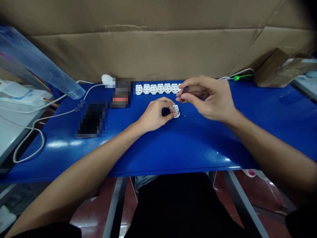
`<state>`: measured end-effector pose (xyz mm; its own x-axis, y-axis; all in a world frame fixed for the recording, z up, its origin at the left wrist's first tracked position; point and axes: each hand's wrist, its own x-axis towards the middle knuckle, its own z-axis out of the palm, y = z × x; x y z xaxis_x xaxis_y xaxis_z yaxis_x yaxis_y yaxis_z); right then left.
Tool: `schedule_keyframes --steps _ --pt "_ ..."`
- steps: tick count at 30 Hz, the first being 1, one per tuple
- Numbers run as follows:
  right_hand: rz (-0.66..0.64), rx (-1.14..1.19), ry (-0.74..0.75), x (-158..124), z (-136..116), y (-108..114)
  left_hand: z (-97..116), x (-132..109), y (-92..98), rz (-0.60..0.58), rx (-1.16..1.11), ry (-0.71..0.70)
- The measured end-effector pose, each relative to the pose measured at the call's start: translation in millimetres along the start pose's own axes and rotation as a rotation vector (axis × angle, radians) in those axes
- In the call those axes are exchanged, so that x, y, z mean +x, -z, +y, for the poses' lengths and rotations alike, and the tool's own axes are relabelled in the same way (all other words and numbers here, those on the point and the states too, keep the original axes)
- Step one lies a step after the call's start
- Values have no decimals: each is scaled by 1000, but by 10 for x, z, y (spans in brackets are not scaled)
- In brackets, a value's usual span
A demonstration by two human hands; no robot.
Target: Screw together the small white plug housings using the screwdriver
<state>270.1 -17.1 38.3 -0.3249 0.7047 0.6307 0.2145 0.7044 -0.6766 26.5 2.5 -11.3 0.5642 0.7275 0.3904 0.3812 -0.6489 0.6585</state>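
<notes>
Between the thumb and fingers of my left hand (156, 114) is a small white plastic socket piece (176, 111), held at the blue table top. My right hand (210, 97) grips a screwdriver (185, 91) with a dark purple and red handle. Its thin shaft slants down to the white piece, and the tip is at or very near it; I cannot tell if it touches. A tiny brass-coloured bit (185, 116) lies on the table just right of the piece. Behind my hands stands a row of several similar white socket pieces (153, 89), the right end partly hidden by my right fingers.
Left on the blue table (153, 148) lie a blurred dark phone-like slab (91, 119), another blurred dark item (121, 94) and a white cable (56, 114). A cardboard wall (158, 53) rises behind. At right are a green-tipped stick (239, 77) and a cardboard box (274, 71).
</notes>
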Motion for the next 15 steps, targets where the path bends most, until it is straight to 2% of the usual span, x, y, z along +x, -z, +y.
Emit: schedule_keyframes --steps 3,6,10,15 --pt "190 -105 10 3 11 -39 8 1 2 3 9 9" --pt "223 -185 2 8 51 -56 10 -1 0 16 7 7" --pt "121 -248 49 14 94 -14 6 -4 -4 27 0 -7" --pt "-169 -68 20 33 46 71 8 1 -4 15 -4 -2"
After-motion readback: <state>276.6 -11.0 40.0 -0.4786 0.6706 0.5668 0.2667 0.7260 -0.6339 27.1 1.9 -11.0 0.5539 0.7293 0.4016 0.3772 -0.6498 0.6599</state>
